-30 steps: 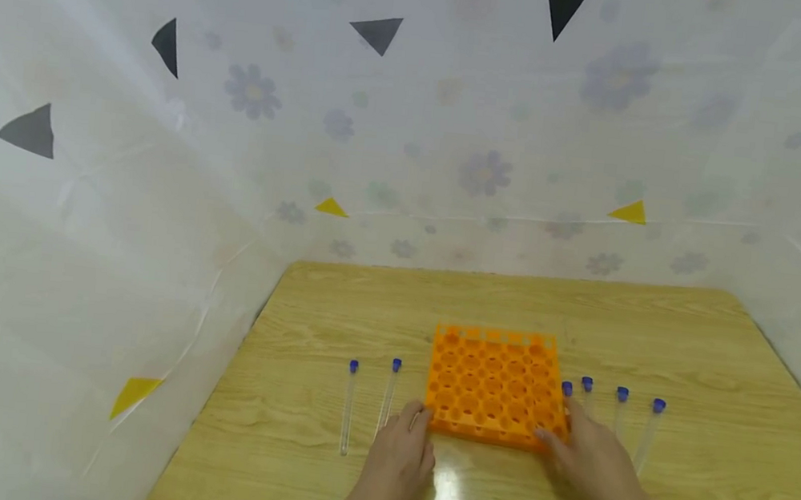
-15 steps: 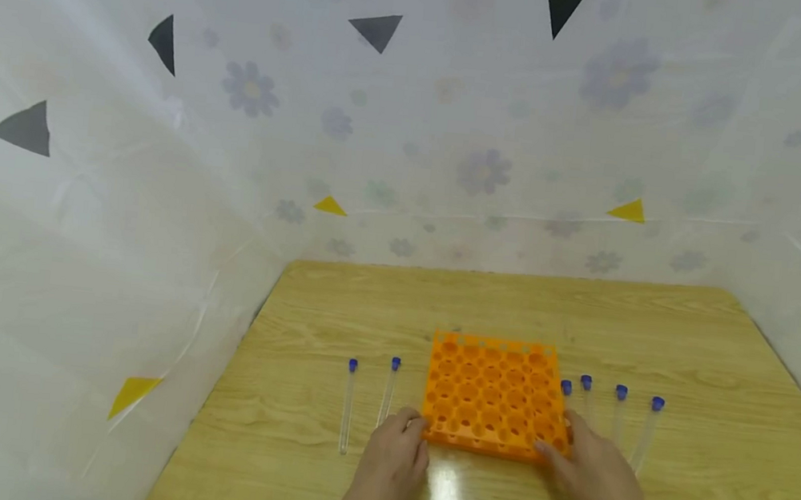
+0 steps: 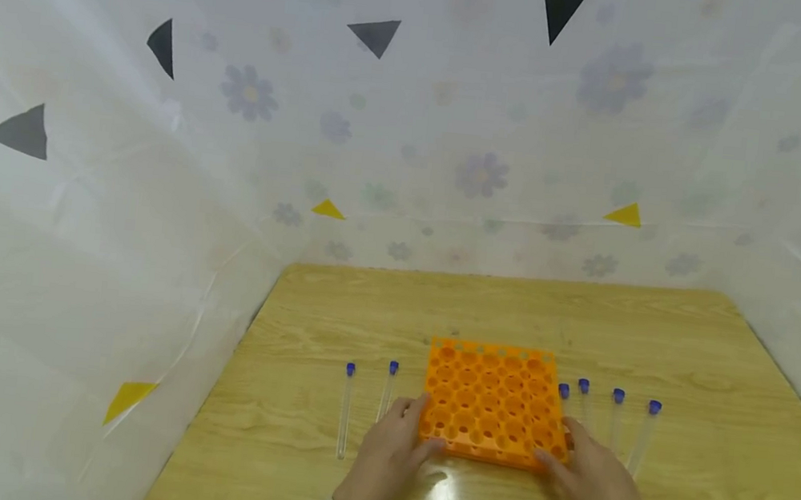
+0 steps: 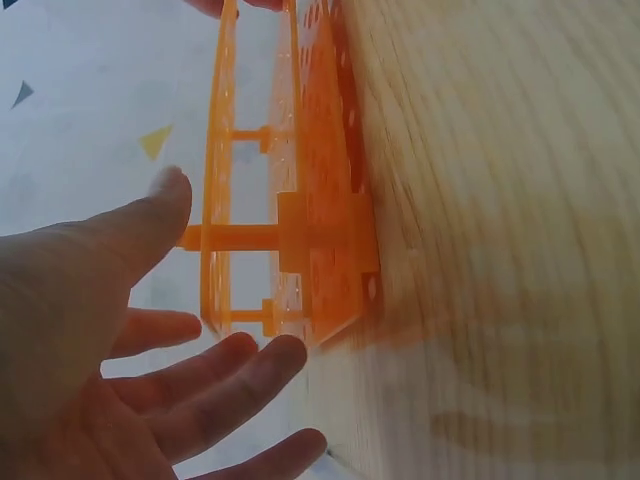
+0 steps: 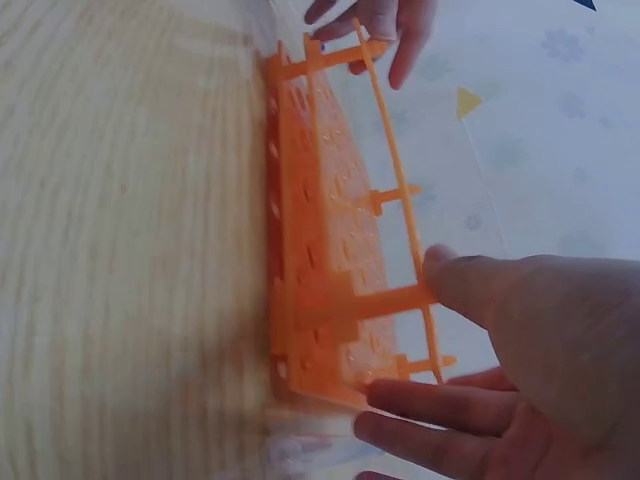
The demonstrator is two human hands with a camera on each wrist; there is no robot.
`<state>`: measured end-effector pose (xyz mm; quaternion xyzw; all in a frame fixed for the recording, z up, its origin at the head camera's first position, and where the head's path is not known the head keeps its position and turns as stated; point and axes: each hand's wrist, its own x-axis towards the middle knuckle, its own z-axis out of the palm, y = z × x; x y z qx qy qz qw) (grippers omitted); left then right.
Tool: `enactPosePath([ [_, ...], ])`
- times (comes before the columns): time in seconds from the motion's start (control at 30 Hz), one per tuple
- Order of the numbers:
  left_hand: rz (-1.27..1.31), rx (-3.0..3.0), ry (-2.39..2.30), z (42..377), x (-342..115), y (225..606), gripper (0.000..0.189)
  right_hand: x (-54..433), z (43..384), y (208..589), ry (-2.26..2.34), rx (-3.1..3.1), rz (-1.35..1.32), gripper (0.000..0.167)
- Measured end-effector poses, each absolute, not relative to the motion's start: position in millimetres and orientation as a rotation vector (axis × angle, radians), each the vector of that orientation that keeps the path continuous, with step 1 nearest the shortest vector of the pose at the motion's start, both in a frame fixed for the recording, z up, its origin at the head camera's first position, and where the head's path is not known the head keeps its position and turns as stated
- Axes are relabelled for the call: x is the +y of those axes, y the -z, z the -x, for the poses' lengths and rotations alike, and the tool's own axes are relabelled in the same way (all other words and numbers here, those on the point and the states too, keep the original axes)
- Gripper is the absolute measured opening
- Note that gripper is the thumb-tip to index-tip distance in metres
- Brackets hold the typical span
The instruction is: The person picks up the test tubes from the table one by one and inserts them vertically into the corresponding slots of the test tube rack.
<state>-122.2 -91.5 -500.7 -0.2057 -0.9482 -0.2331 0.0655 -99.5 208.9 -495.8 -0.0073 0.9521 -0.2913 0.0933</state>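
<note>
Left hand (image 3: 384, 456) and right hand (image 3: 596, 472) flanked the orange rack (image 3: 497, 404) on or just above the counter (image 3: 264, 462) in head view, long axis seemingly between them. Left wrist: fingers (image 4: 235, 400) stood wide, just beside its end. Right wrist: nearer hand gripped the other end.
</note>
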Motion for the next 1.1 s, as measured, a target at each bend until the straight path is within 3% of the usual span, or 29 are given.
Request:
enactPosePath([
  [0.2,0.557,-2.946,0.654,126.2,-84.6,502.5,0.074,229.0,95.7,492.6,0.918,2.79,0.106,0.077],
  [0.5,0.551,-2.903,0.568,131.9,-83.4,496.8,0.071,276.9,109.6,481.3,0.802,3.085,-0.019,0.035],
  [0.6,0.558,-2.882,0.534,132.4,-83.7,495.6,0.071,291.5,114.6,484.8,0.78,3.041,-0.077,0.041],
  [0.97,0.554,-2.911,0.536,131.1,-83.8,495.1,0.071,315.2,131.5,506.2,0.7,2.737,-0.266,0.088],
  [1.1,0.542,-2.921,0.541,131.7,-83.5,495.0,0.071,314.7,134.6,510.9,0.662,2.726,-0.271,0.088],
])
